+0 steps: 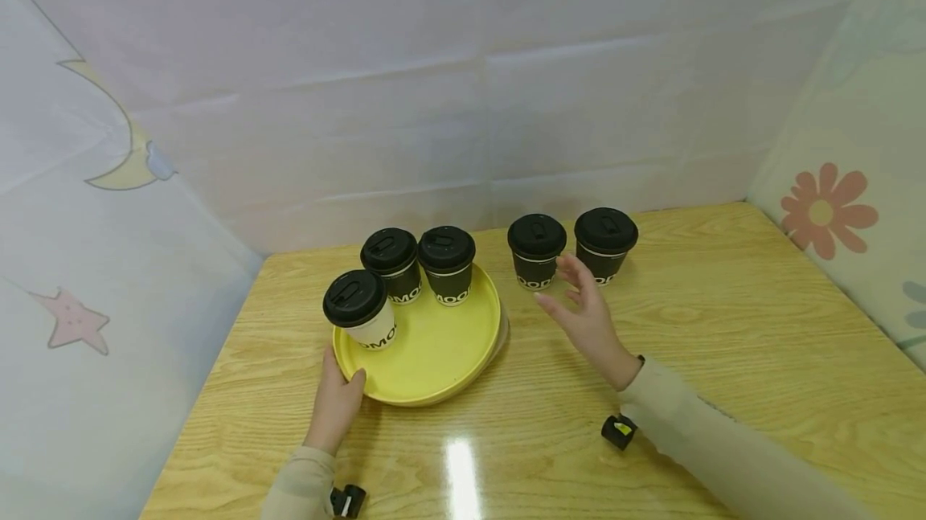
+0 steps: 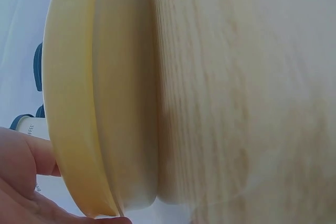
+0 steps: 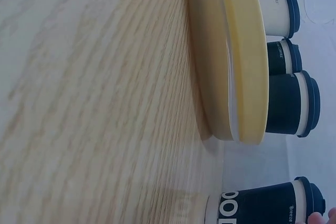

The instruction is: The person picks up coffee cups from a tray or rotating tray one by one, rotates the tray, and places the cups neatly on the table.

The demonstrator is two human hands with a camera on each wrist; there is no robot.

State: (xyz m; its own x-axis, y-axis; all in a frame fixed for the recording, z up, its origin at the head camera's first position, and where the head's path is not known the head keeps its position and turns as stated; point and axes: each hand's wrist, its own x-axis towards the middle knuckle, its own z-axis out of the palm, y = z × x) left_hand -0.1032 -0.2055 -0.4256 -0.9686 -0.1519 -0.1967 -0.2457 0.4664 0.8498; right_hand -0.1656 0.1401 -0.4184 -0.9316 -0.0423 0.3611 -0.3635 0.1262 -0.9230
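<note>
My left hand (image 1: pixel 338 395) grips the near left rim of a round yellow tray (image 1: pixel 441 359), thumb over the edge. A paler round base (image 2: pixel 131 103) shows beneath it. On the tray stand a white cup (image 1: pixel 372 329) with a black lid and two dark cups, one at the back (image 1: pixel 401 283) and one right of it (image 1: pixel 450 283). To the tray's right, my right hand (image 1: pixel 589 323) reaches toward a dark lidded cup (image 1: pixel 535 263), thumb and fingers spread, fingertips right at its side. A similar dark cup (image 1: pixel 606 243) stands behind that hand.
All this is on a wooden table (image 1: pixel 709 295). A pale cloth wall (image 1: pixel 477 134) rises along its back edge, with printed side walls left and right. Black wrist devices hang at the left sleeve (image 1: pixel 297 488) and the right sleeve (image 1: pixel 694 423).
</note>
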